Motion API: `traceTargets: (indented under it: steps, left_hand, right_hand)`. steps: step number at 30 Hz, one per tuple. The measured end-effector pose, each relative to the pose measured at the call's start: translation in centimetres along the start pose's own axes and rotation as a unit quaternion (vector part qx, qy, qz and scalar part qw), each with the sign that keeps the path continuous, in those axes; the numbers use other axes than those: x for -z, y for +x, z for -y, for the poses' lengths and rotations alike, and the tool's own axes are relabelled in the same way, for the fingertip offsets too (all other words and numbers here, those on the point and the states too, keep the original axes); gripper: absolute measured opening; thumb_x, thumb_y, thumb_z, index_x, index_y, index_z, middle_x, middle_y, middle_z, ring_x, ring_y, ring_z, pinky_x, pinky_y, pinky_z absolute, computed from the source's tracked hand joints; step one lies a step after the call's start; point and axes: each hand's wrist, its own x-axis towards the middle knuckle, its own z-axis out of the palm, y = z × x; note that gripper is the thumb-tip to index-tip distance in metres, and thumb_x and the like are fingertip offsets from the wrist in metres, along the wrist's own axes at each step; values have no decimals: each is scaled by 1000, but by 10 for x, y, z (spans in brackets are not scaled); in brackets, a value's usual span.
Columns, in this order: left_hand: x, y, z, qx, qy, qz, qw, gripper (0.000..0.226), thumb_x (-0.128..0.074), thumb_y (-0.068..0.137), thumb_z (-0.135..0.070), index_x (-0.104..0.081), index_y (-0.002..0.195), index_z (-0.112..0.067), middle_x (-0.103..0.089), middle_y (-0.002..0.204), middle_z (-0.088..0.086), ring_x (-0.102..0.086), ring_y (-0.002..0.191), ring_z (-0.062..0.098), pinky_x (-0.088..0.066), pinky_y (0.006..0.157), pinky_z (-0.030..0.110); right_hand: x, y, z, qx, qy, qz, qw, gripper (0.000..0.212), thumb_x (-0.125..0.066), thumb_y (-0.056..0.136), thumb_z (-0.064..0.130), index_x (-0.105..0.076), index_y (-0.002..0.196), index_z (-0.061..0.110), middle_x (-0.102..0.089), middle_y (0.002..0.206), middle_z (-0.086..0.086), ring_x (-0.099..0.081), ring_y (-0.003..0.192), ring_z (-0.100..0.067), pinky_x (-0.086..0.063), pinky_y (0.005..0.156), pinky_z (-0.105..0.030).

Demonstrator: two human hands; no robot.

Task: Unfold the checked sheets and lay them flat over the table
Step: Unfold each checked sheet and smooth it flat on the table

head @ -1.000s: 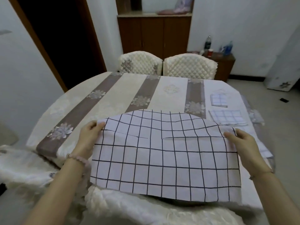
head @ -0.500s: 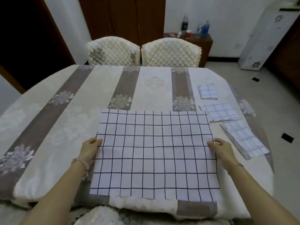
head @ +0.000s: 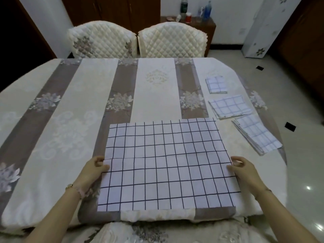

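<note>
A white checked sheet (head: pixel 166 163) with dark grid lines lies unfolded and flat on the table (head: pixel 70 128), near its front edge. My left hand (head: pixel 93 170) pinches the sheet's left edge at mid-height. My right hand (head: pixel 242 170) holds the right edge, thumb on top. Three folded checked sheets rest at the table's right: a small one (head: pixel 216 84) farthest back, a wider one (head: pixel 229 108) in the middle, and a stack (head: pixel 257 134) nearest the right rim.
The table wears a cream and brown-striped floral cloth. Two quilted cream chairs (head: pixel 136 39) stand at its far side. A low wooden cabinet (head: pixel 198 23) with bottles is behind them. Tiled floor (head: pixel 298 120) lies to the right.
The sheet was held up in the air a second ago; it has come down flat onto the table. Both hands kept their grip on its side edges.
</note>
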Motion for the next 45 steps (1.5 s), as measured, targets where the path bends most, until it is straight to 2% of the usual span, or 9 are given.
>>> traceTargets:
  steps: [6,9,13,17,22,27,32,38,45]
  left_hand:
    - [-4,-3,14,-22,11,-43,999,43,-65,80,-1,-53,121,-11,-55,79,1,-55,78,20,-43,73,28]
    - [-11,-7,12,-52,88,-96,990,46,-65,81,-6,-50,123,-11,-58,101,6,-56,94,27,-43,80,33]
    - [-35,-22,1,-262,299,-202,895,33,-60,77,4,-61,110,-4,-59,107,17,-52,95,34,-48,80,44]
    - [-98,-32,-16,-427,281,-105,853,28,-51,75,2,-68,96,-6,-67,100,9,-56,96,17,-55,73,31]
    - [-139,-17,-13,-381,353,28,854,58,-18,101,-38,-68,112,-10,-67,118,5,-64,108,24,-49,97,36]
    - [-119,-1,16,-359,470,19,806,53,-18,98,-49,-38,143,-28,-32,151,-9,-24,140,15,-5,116,38]
    - [-94,28,15,-296,462,-29,836,65,-3,94,-58,-20,149,-28,-19,156,-8,-8,144,10,4,116,34]
    - [-48,72,-3,-219,447,-77,864,81,4,81,-61,-14,151,-25,-9,159,-7,-7,147,17,-4,118,43]
    - [-42,71,-33,-185,470,-63,861,50,-33,99,-38,-29,147,-23,-22,157,-2,-19,144,20,-16,115,48]
  right_hand:
    - [-4,-9,-6,-6,-7,-28,1000,43,-68,83,10,-55,124,11,-58,116,-16,-53,102,-23,-44,89,-36]
    - [-13,-14,-3,21,-72,-77,994,45,-66,84,12,-51,127,12,-60,116,-16,-54,96,-23,-44,86,-36]
    - [-41,-24,15,181,-228,-165,942,41,-60,86,8,-54,127,9,-57,120,-12,-51,109,-30,-41,89,-35]
    - [-105,-40,35,343,-268,-41,899,28,-59,86,5,-67,112,12,-67,112,-4,-59,106,-22,-49,85,-29]
    - [-146,-29,29,437,-322,37,839,28,-49,88,20,-71,104,16,-71,111,1,-66,103,-20,-57,85,-39]
    - [-124,12,22,332,-422,47,842,67,-8,89,49,-24,149,24,-17,156,13,-13,147,-11,1,118,-34]
    - [-94,45,15,263,-436,-5,861,71,11,84,65,3,147,35,6,154,18,8,144,-3,7,119,-36]
    - [-94,47,12,270,-426,-16,864,74,10,85,65,-5,150,32,2,155,17,4,144,-3,7,119,-35]
    - [-91,49,17,258,-428,-2,866,76,2,84,64,-8,151,31,-3,158,14,0,146,-8,5,119,-37]
